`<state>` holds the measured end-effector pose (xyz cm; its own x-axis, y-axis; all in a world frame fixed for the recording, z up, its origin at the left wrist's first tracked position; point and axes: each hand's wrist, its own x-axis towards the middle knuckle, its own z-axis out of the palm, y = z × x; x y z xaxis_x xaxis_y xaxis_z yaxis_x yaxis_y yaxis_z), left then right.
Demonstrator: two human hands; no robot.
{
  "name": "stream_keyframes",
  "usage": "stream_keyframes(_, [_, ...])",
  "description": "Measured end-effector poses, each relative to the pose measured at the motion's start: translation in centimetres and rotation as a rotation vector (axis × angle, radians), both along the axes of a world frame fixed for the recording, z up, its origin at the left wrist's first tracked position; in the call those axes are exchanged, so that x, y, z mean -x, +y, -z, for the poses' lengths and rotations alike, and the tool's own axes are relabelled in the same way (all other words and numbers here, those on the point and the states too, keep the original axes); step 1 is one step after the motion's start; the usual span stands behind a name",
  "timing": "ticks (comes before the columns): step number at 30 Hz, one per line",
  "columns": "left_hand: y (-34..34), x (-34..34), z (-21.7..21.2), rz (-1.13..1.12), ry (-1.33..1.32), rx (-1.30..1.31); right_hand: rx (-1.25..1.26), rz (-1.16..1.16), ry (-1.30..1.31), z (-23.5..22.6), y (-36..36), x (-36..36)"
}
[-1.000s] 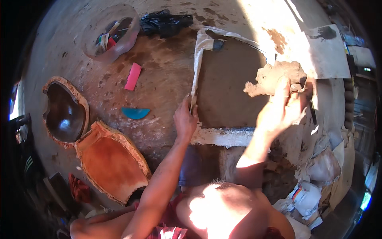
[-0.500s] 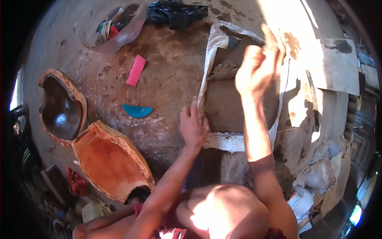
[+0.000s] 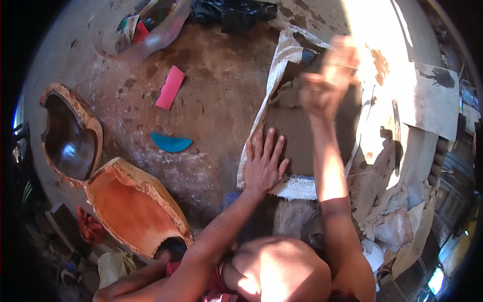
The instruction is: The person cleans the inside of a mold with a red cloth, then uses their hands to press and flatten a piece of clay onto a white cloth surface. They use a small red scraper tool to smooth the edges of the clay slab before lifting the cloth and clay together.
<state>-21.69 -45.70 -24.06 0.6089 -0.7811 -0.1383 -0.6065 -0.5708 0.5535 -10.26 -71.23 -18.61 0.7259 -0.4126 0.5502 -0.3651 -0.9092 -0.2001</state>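
Observation:
A flat slab of grey-brown clay (image 3: 297,136) lies on a white woven cloth (image 3: 274,83), whose frayed edges show around it. My left hand (image 3: 264,163) rests palm down with fingers spread on the near left corner of the slab and the cloth edge. Above the far right part of the slab is my right hand (image 3: 329,83), smeared by motion, so its fingers cannot be read. A rougher ridge of clay at the slab's far end is partly hidden behind that hand.
Left of the slab lie a pink rectangular piece (image 3: 170,87) and a blue half-moon scraper (image 3: 171,142). Farther left are a dark hollow mould (image 3: 75,146) and an orange-lined one (image 3: 136,206). A clear tub (image 3: 171,38) and black plastic bag (image 3: 234,15) stand at the back.
My left hand has moved right from the cloth's edge onto the slab's corner and flattened, fingers spread. My right hand stays over the far right side, now blurred. The view has shifted slightly.

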Motion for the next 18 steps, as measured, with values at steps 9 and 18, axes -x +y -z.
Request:
stream_keyframes(9, [0.9, -0.5, 0.5, 0.011, -0.002, -0.055, -0.400, 0.041, 0.054, 2.1, -2.0, -4.4])
stream_keyframes(18, [-0.4, 0.7, 0.0, 0.011, -0.008, -0.014, -0.476, 0.123, 0.271, 5.7, -4.8, -6.7])
